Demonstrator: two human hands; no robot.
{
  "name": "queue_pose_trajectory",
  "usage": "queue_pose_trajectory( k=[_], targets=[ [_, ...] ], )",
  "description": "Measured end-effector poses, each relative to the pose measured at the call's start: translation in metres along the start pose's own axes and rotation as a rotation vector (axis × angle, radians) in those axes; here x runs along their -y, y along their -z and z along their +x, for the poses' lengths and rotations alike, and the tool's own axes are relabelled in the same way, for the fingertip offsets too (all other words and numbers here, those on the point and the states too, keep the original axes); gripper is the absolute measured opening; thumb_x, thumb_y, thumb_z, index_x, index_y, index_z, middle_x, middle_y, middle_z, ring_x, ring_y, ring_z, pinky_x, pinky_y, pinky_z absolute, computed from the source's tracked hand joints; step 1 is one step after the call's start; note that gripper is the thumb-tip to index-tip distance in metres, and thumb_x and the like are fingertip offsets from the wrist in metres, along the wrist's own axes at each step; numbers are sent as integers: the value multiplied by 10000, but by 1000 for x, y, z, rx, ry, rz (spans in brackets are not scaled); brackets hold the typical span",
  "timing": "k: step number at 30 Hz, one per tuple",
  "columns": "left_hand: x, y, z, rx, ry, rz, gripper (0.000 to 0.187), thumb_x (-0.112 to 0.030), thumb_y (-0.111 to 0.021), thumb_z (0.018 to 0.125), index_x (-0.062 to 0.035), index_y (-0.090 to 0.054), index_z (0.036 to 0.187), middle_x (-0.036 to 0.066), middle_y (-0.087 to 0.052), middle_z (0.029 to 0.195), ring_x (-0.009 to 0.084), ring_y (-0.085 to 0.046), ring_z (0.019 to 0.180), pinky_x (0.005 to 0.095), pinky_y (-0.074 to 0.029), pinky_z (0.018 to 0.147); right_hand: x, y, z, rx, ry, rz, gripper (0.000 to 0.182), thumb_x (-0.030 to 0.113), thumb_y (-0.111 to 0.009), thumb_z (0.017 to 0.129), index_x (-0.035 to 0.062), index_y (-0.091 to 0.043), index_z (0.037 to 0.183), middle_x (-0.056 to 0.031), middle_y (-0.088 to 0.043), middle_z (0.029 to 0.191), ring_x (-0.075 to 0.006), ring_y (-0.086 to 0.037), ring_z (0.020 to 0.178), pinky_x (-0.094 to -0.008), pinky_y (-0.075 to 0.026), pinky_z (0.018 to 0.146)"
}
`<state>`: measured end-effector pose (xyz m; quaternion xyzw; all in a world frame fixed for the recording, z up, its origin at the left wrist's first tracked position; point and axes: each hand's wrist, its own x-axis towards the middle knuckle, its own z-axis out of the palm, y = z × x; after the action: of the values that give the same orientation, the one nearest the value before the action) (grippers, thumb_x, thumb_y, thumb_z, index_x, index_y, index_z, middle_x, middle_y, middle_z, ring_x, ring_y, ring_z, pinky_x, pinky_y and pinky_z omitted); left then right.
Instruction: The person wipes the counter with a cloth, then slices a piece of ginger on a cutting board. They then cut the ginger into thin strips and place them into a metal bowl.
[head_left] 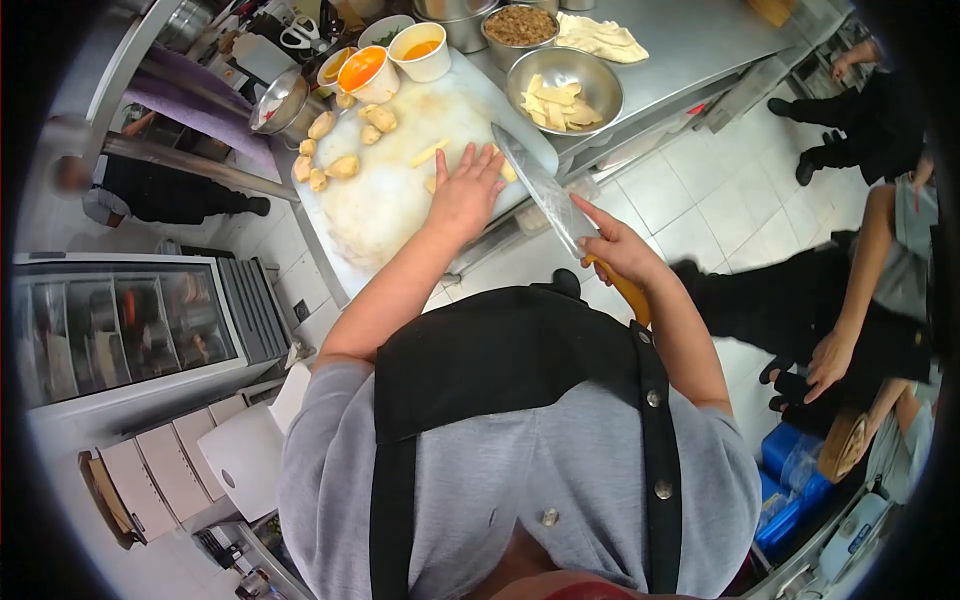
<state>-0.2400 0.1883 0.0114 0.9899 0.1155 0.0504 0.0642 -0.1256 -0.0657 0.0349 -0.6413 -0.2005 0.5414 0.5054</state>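
Observation:
My right hand [615, 245] is closed round the yellow handle of a large knife [545, 190], index finger along the blade. The blade's tip lies over the right edge of the white cutting board [375, 215]. My left hand [467, 188] rests on the board, fingers spread, beside the blade. Pale yellow slices [429, 152] lie by its fingertips; whether it presses on one underneath is hidden. Several peeled, knobbly pale pieces [343, 166] lie on the board's left part. A steel bowl [610, 95] with flat pale slices stands just beyond the board.
White cups of orange liquid [362, 70] stand at the board's far edge. Behind are a bowl of brown minced food [520, 26] and pale dough [600, 38]. Co-workers in dark aprons [800, 300] stand at the right; another person [150, 190] is at the left.

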Motion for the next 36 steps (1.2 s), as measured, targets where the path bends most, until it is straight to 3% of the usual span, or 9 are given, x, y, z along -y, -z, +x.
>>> queue_pose_trajectory(
  k=[10, 19, 25, 36],
  targets=[
    [-24, 8, -6, 107, 121, 63, 690, -463, -484, 943, -77, -293, 1482, 94, -258, 1560, 338, -170, 1452, 714, -12, 1070, 12, 25, 5, 105, -46, -34, 685, 121, -525, 900, 304, -272, 1510, -73, -565, 733, -99, -476, 462, -244, -433, 445],
    [-24, 4, -8, 94, 126, 61, 775, -532, -504, 908, -81, -272, 1494, 92, -240, 1567, 340, -139, 1459, 722, 18, 1057, 14, 30, 9, 131, -79, -78, 718, 94, -527, 901, 329, -241, 1516, -51, -554, 709, -94, -472, 454, -242, -424, 432],
    [-29, 10, -8, 126, 131, 42, 851, -568, -530, 875, -32, -274, 1484, 129, -219, 1569, 364, -103, 1461, 714, 42, 1061, 18, 27, 10, 116, -95, -134, 707, 123, -538, 924, 338, -223, 1519, -46, -543, 682, -95, -455, 453, -251, -421, 435],
    [-30, 11, -8, 123, 136, 82, 855, -596, -527, 867, -62, -282, 1488, 110, -230, 1570, 354, -122, 1461, 723, 23, 1054, 15, 22, 24, 123, -56, -129, 691, 143, -531, 936, 331, -216, 1521, -63, -552, 703, -96, -463, 458, -254, -435, 447]
  ],
)
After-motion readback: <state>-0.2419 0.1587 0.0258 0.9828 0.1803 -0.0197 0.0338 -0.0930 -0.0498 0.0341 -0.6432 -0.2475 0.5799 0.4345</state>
